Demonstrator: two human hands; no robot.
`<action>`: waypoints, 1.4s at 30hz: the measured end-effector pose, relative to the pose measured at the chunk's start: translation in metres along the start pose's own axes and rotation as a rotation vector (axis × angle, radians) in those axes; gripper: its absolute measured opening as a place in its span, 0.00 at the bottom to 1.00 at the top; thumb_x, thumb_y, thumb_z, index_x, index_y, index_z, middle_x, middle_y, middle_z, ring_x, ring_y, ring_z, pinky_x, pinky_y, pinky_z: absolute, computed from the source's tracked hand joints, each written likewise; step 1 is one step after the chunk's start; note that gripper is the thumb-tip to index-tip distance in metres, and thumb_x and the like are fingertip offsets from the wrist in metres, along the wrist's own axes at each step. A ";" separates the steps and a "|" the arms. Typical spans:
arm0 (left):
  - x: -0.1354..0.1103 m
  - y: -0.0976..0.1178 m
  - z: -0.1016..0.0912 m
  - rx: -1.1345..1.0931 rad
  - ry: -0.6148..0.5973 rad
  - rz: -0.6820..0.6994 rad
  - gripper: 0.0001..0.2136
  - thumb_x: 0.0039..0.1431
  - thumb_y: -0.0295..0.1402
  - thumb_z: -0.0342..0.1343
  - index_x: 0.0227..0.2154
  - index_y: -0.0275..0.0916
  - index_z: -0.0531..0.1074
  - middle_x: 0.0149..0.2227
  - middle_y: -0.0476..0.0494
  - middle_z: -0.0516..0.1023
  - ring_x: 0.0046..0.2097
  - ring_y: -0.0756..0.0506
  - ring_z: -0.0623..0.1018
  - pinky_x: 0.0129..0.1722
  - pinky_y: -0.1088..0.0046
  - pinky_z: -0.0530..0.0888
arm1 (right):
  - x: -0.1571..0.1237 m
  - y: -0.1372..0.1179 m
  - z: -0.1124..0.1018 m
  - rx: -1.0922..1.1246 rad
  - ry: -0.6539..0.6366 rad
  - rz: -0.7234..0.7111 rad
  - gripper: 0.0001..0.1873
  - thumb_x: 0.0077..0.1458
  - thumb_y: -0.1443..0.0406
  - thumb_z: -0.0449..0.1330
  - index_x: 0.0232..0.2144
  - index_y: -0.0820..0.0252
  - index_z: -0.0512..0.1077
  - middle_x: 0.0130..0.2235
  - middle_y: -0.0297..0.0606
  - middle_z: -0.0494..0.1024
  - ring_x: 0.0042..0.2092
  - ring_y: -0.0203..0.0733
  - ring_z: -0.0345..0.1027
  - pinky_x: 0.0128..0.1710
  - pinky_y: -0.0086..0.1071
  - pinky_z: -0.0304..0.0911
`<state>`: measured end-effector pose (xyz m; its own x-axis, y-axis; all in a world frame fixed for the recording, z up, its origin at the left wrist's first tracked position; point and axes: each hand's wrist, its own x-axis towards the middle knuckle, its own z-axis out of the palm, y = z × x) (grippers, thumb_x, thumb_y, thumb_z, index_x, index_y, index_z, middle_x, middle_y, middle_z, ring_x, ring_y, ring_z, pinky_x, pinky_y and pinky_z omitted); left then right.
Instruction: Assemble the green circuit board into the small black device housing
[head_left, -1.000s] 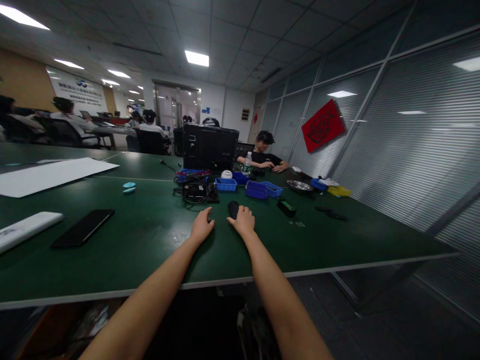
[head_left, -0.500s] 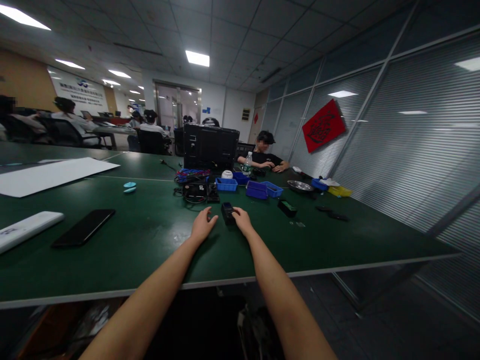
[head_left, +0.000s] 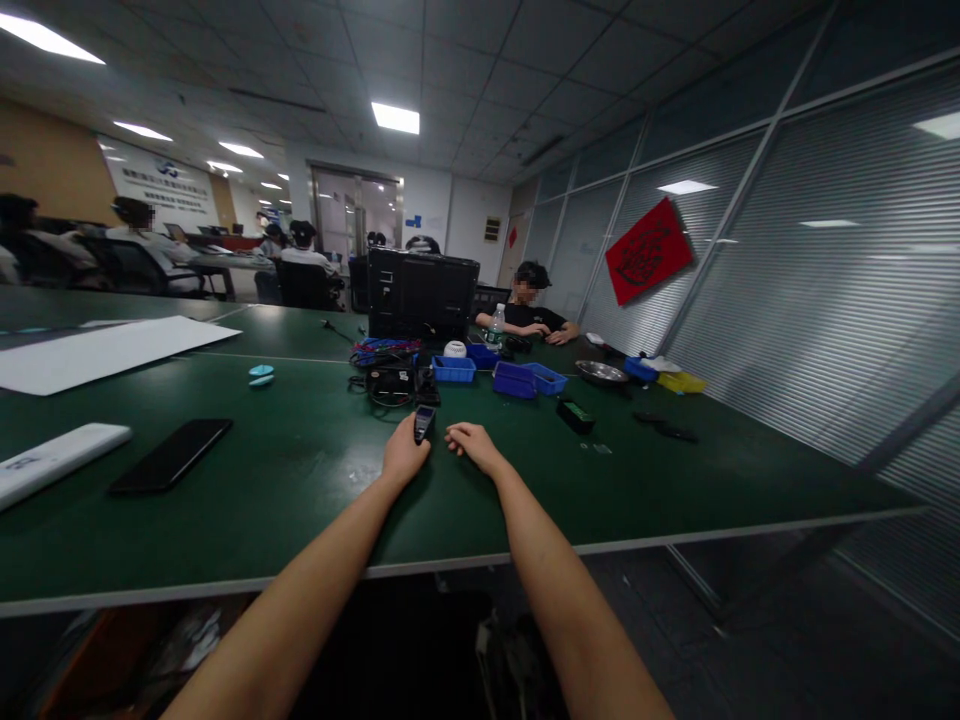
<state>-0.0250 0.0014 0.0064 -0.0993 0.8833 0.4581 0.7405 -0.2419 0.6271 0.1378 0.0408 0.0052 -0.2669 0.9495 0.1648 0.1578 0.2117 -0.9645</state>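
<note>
A small black handheld device with a screen (head_left: pixel 424 422) is gripped in my left hand (head_left: pixel 405 452), its screen end tilted up and away from me. My left fingers wrap around its left side, and the thumb lies near its lower end. To the right, apart from the device, my right hand (head_left: pixel 472 446) hovers low over the green table (head_left: pixel 300 530). Its fingers are loosely bent, with nothing visible in them. Just beyond the left hand stands a black box-shaped unit with cables (head_left: pixel 390 383).
Blue bins (head_left: pixel 453 370) and a white ball (head_left: pixel 454 349) sit before a black monitor (head_left: pixel 424 295). A black-and-green box (head_left: pixel 575 415) is on the right. A black phone-like slab (head_left: pixel 172 456) and long white object (head_left: pixel 64 460) lie left. A person (head_left: pixel 529 310) sits across.
The black device has moved left and up off the table into my left hand, which has closed around it. My right hand has let go of it and shifted slightly left.
</note>
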 end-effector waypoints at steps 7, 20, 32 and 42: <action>0.003 -0.007 -0.008 0.037 0.032 -0.113 0.26 0.46 0.28 0.51 0.51 0.35 0.59 0.51 0.36 0.67 0.52 0.42 0.66 0.50 0.69 0.64 | 0.001 0.002 -0.007 0.006 0.035 0.026 0.06 0.48 0.69 0.54 0.30 0.65 0.70 0.26 0.37 0.73 0.23 0.29 0.64 0.17 0.21 0.57; 0.014 -0.076 -0.108 0.251 0.055 -0.424 0.34 0.45 0.36 0.51 0.57 0.28 0.52 0.53 0.30 0.64 0.53 0.36 0.66 0.49 0.64 0.65 | 0.004 0.010 -0.012 -0.002 0.034 0.012 0.06 0.47 0.69 0.54 0.29 0.65 0.69 0.26 0.37 0.73 0.22 0.28 0.63 0.15 0.20 0.55; 0.022 -0.144 -0.173 0.356 0.436 -0.692 0.39 0.43 0.47 0.53 0.55 0.26 0.51 0.49 0.25 0.67 0.49 0.32 0.69 0.44 0.58 0.67 | 0.006 0.013 -0.014 -0.032 0.059 0.005 0.08 0.47 0.68 0.54 0.31 0.65 0.70 0.27 0.37 0.73 0.22 0.29 0.63 0.16 0.21 0.56; 0.021 -0.141 -0.173 0.301 0.411 -0.714 0.35 0.47 0.42 0.50 0.56 0.26 0.51 0.48 0.26 0.69 0.47 0.32 0.70 0.43 0.57 0.67 | 0.006 0.011 -0.014 -0.010 0.065 0.004 0.07 0.46 0.69 0.54 0.30 0.66 0.69 0.26 0.38 0.73 0.22 0.30 0.63 0.15 0.21 0.55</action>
<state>-0.2466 -0.0155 0.0372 -0.7950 0.5541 0.2467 0.5479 0.4815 0.6841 0.1508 0.0522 -0.0014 -0.2038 0.9634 0.1740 0.1680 0.2095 -0.9633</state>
